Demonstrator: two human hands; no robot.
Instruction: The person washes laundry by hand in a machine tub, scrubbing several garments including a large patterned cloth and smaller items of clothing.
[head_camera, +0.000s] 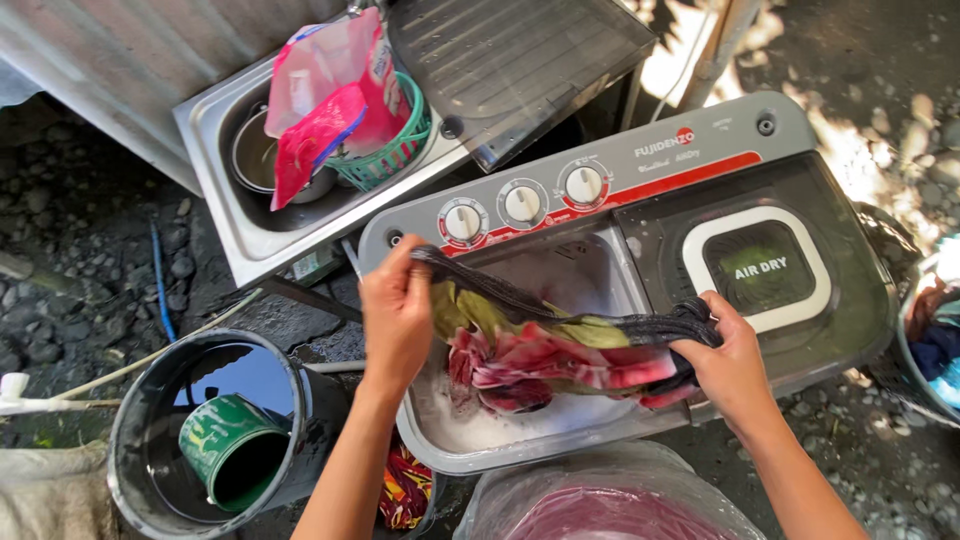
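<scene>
Wet cloth, pink, yellow-green and dark-banded, is stretched lengthwise from left to right over the open wash tub of the twin-tub washing machine, sagging toward the suds. Left hand pinches the dark band by the tub's back-left corner, arm reaching up from below; right hand fists the bunched end at the tub's right edge.

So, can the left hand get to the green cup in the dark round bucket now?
Probably not at once: the left hand grips the wet red and yellow cloth over the washer tub. The green cup lies uncovered in the bucket, so nothing blocks the way.
</scene>
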